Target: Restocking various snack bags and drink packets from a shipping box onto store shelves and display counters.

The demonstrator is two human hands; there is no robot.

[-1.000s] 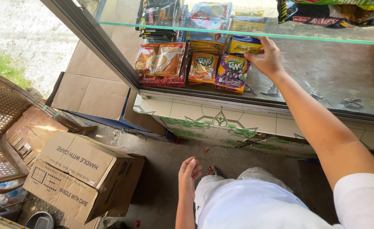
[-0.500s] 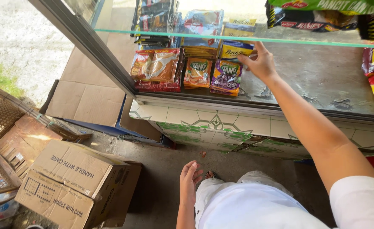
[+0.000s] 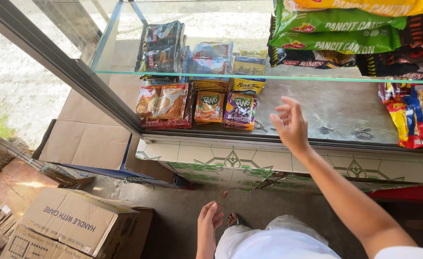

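The right hand [image 3: 292,125] hovered with fingers spread, holding nothing, near the purple sachet [image 3: 240,110]; a glass shelf [image 3: 317,76] spanned above. The left hand [image 3: 208,225] hung open, empty, beside the cardboard box [image 3: 72,225].

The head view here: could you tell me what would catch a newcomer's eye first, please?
The right hand, open and empty, hovers over the bare grey shelf inside a glass display case. Left of it stand bright drink-mix sachets, with green noodle packs stacked at upper right. A cardboard box sits on the floor at lower left.
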